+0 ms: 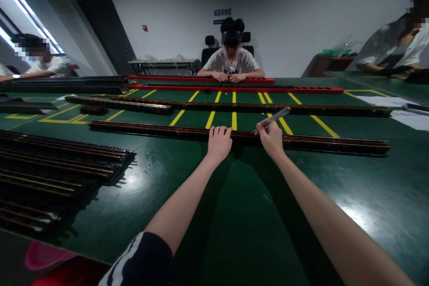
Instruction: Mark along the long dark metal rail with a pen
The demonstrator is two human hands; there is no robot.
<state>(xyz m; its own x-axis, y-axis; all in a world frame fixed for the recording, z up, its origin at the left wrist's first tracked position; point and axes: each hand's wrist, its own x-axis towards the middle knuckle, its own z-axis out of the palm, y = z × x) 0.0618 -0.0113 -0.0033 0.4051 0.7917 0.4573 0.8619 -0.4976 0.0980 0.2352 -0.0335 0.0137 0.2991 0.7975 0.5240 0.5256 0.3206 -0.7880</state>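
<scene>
A long black rail with copper-coloured strips (335,144) lies crosswise on the green table in front of me. My left hand (220,144) grips it near its middle, fingers curled over the top. To the right, my right hand (271,137) closes around a slim screwdriver-like tool with a clear handle (280,112). The tool slants, handle up to the right, its thin tip down at the rail between my hands. Whether the tip touches the rail I cannot tell. Just behind lies a second, similar dark rail (318,108).
Stacked black rails (56,156) fill the near left of the green table (161,214). Red rails (318,90) lie farther back, before a seated person (231,60). Papers (407,119) are at right. More people sit left and right. A pink basket (47,254) stands below the left edge.
</scene>
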